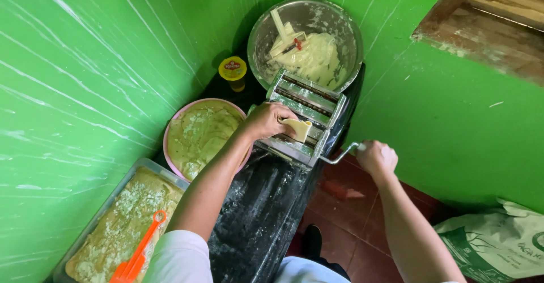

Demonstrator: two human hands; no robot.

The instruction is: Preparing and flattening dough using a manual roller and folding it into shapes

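- White sleeve (180, 256) of the person sat closest to the lens at the bottom edge, with the left forearm running up from it towards the machine.
- Left hand (267, 120) was pinched around a pale slab of dough (298, 129), fingers together on it, holding it over the rollers of the metal pasta machine (305, 115), seemingly to keep it lined up with the slot.
- Right hand (376, 157) was wrapped tight around the end of the crank handle (339, 156), which stuck out from the machine's side over the red floor, leaving room for it to turn.
- Pasta machine stood at the far end of a dark, flour-dusted bench (259, 215) pushed into the corner of the green walls (85, 79).
- Metal bowl (306, 40) just behind the machine held more pale dough with a scraper-like tool in it, close enough to reach.
- Pink bowl (199, 135) and clear tray (120, 226), both to the left, carried floured sheets of dough; an orange tool (139, 249) lay on the tray.
- Yellow-lidded jar (233, 71) stood between the two bowls, by the wall.
- Tray and orange tool were cut off by the bottom edge; a printed sack (498, 240) was cut off at the lower right; the machine's base was hidden by the left hand and dough.
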